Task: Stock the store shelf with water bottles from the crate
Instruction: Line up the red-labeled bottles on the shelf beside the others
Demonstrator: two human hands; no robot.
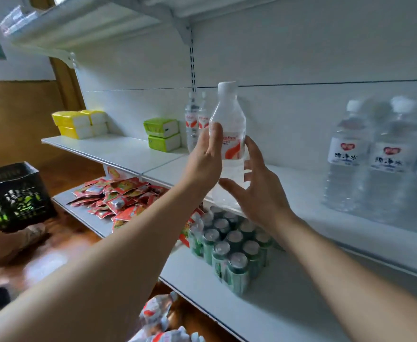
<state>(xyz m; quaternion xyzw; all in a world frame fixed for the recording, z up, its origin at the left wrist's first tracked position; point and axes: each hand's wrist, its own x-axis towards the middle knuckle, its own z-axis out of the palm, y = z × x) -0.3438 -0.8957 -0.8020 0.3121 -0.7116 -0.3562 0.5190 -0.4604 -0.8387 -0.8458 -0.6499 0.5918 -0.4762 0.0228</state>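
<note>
Item: water bottle point(228, 134), clear plastic, white cap, orange-and-white label.
Location: held in the air above the front edge of the middle shelf point(289, 193), forward and right of the two shelved bottles point(197, 119) of the same make, which stand upright side by side against the back panel.
Long axis: near vertical, cap up, tilted slightly; base appears clear of the shelf, though the right hand hides that part.
Left hand point(206, 159): fingers and thumb curled round the bottle's left side at label height; this hand carries it.
Right hand point(256, 191): fingers spread and relaxed, just right of and below the bottle's lower body; contact cannot be told, no closed grip.
Nearer hand: left, already on the bottle.
Bearing of target: the free spot beside the shelved pair lies back and slightly left of the held bottle.
Arm pose: both forearms reach up and forward, left arm the more extended.
Source: black crate point(15, 196), on the floor, well left of the held bottle.
Judged step: setting down, bottle not yet placed.
</note>
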